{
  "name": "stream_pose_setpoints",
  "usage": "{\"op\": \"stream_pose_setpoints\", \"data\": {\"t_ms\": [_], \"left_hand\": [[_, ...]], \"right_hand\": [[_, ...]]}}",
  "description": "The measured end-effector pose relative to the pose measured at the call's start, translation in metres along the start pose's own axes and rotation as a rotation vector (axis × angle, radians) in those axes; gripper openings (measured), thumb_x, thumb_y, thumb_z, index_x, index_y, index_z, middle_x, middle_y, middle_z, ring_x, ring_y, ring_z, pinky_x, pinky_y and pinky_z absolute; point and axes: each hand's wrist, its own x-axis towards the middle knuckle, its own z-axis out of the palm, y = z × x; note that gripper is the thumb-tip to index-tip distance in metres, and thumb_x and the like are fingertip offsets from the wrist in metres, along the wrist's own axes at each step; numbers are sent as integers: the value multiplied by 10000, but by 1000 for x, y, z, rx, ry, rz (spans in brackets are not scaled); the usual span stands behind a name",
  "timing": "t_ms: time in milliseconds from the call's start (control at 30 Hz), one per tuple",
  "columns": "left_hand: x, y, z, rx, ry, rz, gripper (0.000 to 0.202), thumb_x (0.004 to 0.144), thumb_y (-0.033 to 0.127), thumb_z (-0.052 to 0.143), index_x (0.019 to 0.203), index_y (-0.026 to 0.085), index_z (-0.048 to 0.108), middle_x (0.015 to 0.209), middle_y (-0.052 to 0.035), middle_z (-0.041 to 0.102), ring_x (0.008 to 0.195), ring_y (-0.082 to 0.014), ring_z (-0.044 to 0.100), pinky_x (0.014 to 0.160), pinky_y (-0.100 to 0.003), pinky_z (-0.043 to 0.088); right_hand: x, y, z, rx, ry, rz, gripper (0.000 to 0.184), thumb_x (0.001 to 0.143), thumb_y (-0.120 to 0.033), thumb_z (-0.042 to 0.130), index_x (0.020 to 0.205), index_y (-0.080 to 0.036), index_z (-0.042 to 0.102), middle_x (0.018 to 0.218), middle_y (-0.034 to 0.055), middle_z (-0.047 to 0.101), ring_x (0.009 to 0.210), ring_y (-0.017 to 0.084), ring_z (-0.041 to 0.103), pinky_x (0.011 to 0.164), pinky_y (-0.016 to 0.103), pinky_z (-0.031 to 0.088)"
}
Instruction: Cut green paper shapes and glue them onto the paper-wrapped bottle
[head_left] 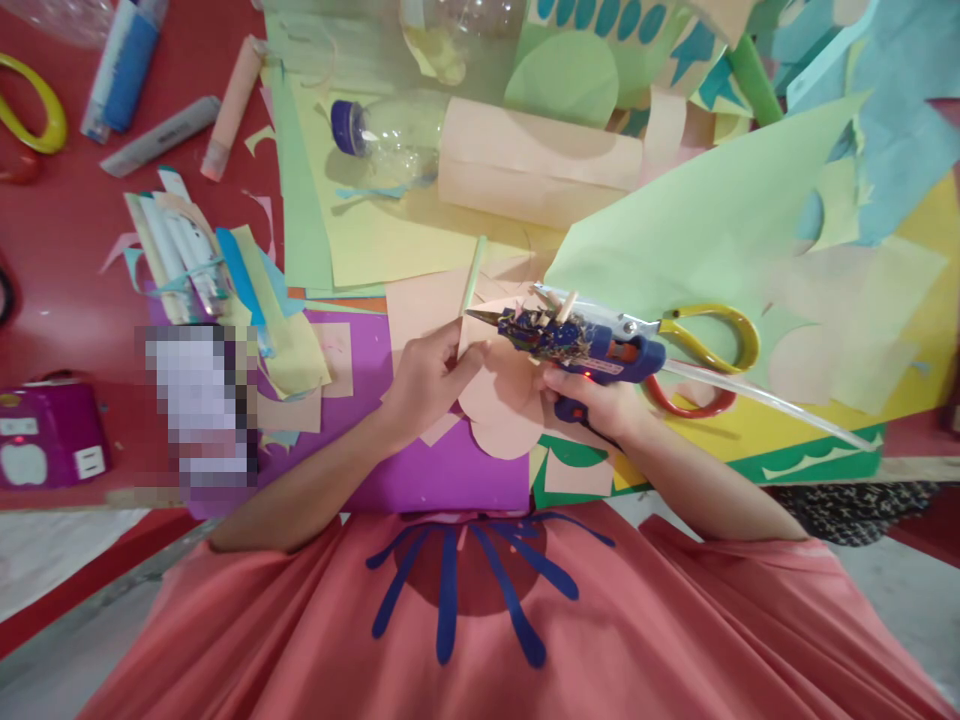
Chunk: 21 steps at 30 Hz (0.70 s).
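My left hand (427,380) is closed, thumb and fingers pinching the lower end of a narrow pale green paper strip (474,270). My right hand (596,405) grips the handle of a blue glue gun (615,355) with a small red light lit. Its nozzle points left, right beside the strip and my left fingertips. Dried glue and paper scraps crust the gun's front, and a long clear glue stick (780,400) sticks out of its back. Beneath the gun lies a pink paper shape with rounded lobes (506,425), partly covered by my hands.
Scissors (712,345) with yellow and red handles lie behind the gun. A plastic bottle (401,135) wrapped in pink paper (540,160) lies farther back. Several markers (172,240), a blurred-out rectangular object (199,405) and a purple box (52,435) are at left. Paper sheets and scraps spread around.
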Motion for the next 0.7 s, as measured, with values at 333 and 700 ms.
{"op": "stream_pose_setpoints", "data": {"t_ms": [333, 700], "left_hand": [[-1, 0, -1, 23, 20, 10, 341, 904, 443, 559, 674, 194, 523, 551, 39, 476, 513, -87, 424, 472, -214, 308], [-2, 2, -3, 16, 32, 8, 359, 899, 458, 578, 659, 196, 524, 527, 39, 478, 492, -89, 428, 470, -224, 302]], "right_hand": [[0, -1, 2, -5, 1, -4, 408, 641, -592, 768, 584, -236, 576, 531, -27, 505, 681, 205, 616, 746, 421, 585], [0, -4, 3, -26, 14, -28, 393, 642, -598, 753, 591, -242, 592, 534, -25, 508, 632, 195, 576, 747, 427, 573]]}}
